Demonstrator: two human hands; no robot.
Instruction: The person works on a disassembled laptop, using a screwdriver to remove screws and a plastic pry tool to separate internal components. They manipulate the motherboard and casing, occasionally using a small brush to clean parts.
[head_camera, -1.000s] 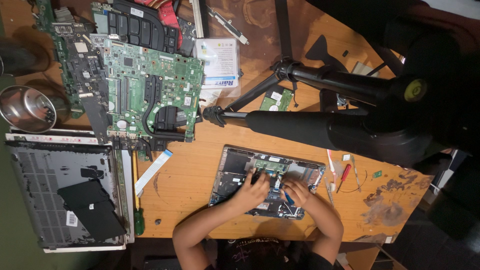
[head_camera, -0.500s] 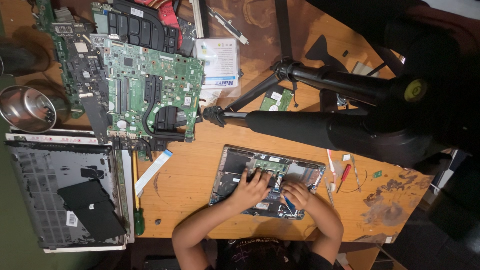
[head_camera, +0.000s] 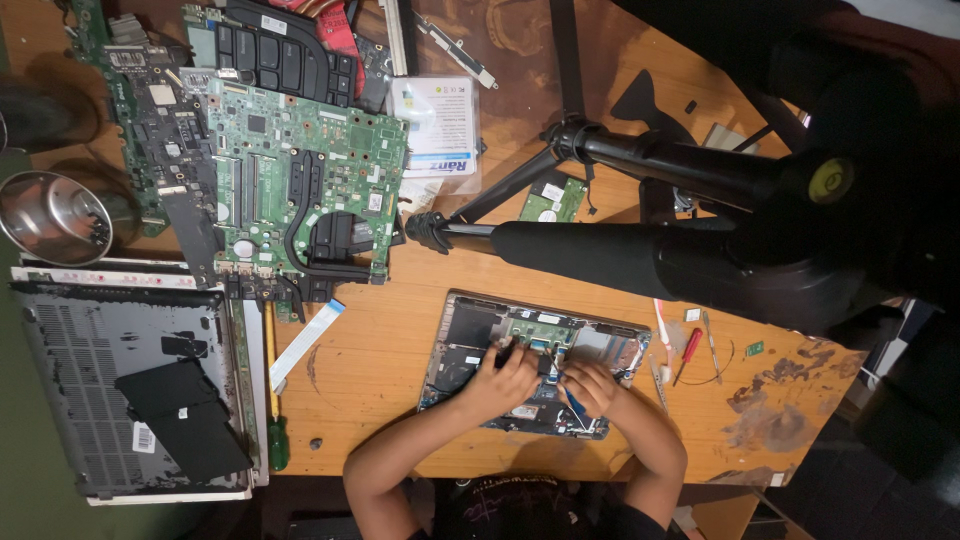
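An opened laptop base (head_camera: 470, 330) with its green and blue circuit board exposed lies on the wooden table in front of me. My left hand (head_camera: 503, 382) rests on the middle of the board, fingers curled around a small black part (head_camera: 544, 364). My right hand (head_camera: 592, 385) is just to its right, its fingertips pressed to the board beside that same part. A blue ribbon cable (head_camera: 577, 408) shows under my right hand. My fingers hide what lies beneath them.
A large green motherboard (head_camera: 300, 170) lies at the back left, with a grey laptop cover (head_camera: 110, 390) and a metal bowl (head_camera: 52, 215) to its left. A black tripod (head_camera: 640, 250) reaches over the table. A red screwdriver (head_camera: 689, 350) and a green one (head_camera: 277, 440) lie nearby.
My right hand has edged slightly left towards my left hand. Both hands stay on the laptop board, and nothing else has moved.
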